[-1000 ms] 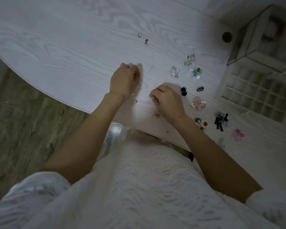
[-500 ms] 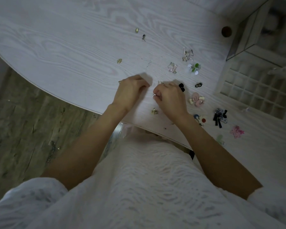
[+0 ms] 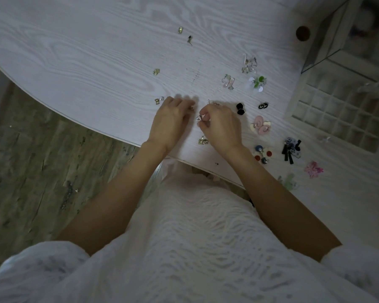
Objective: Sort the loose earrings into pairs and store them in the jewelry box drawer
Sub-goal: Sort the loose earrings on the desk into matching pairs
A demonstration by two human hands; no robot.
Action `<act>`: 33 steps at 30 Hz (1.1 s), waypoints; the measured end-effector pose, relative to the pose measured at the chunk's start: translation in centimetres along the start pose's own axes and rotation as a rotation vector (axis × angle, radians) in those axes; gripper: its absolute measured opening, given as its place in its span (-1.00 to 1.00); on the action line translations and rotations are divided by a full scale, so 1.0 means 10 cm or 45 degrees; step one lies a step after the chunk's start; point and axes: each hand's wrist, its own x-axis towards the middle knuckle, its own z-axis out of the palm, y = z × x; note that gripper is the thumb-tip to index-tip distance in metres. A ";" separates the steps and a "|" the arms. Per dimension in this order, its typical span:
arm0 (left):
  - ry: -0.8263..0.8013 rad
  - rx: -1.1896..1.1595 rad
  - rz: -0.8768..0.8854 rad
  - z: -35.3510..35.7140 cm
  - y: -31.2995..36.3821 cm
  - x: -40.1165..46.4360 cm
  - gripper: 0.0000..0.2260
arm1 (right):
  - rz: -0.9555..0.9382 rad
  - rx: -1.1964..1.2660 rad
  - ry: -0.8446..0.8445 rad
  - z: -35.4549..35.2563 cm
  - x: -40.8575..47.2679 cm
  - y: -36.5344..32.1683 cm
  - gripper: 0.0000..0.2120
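Observation:
My right hand point(image 3: 222, 125) pinches a small silver earring point(image 3: 199, 118) just above the white table point(image 3: 85, 62). My left hand point(image 3: 171, 121) lies beside it with curled fingers, the tips almost touching the right hand; whether they hold anything is hidden. Loose gold earrings lie around: one pair point(image 3: 202, 141) under my right hand, one with a pearl point(image 3: 159, 100) left of my left hand, one point(image 3: 156, 71) farther back. The jewelry box drawer point(image 3: 337, 112), a grid of small compartments, stands open at the right.
Paired earrings lie between my hands and the drawer: black studs point(image 3: 240, 108), pink roses point(image 3: 260, 125), black bows point(image 3: 291, 149), a pink bow point(image 3: 313, 169), green-white flowers point(image 3: 257, 83). The jewelry box point(image 3: 348, 36) stands at the back right. The table's curved edge runs just below my wrists.
My left hand left the gold earring at the back and came right and nearer, beside my right hand. My right hand rose slightly, still pinching the silver earring.

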 end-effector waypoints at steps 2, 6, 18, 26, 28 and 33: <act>-0.045 0.010 -0.012 0.00 0.01 0.01 -0.81 | 0.033 -0.009 0.002 0.00 -0.01 0.01 -0.82; -0.123 -0.050 -0.077 0.02 0.06 -0.05 -0.86 | 0.070 0.013 -0.002 -0.01 0.02 0.00 -0.82; 0.269 -0.213 -0.345 -0.32 -0.22 -0.36 -0.83 | -0.200 0.075 0.066 -0.20 -0.03 0.01 -0.84; 0.135 -0.096 -0.467 -0.27 -0.38 -0.63 -0.83 | -0.381 -0.064 -0.032 0.03 0.07 -0.33 -0.75; 0.126 -0.104 -0.429 -0.21 -0.33 -0.61 -0.81 | -0.376 -0.126 -0.053 0.11 0.11 -0.41 -0.67; 0.242 -0.225 -0.554 -0.16 -0.38 -0.44 -0.76 | -0.312 -0.089 0.020 0.18 0.21 -0.50 -0.69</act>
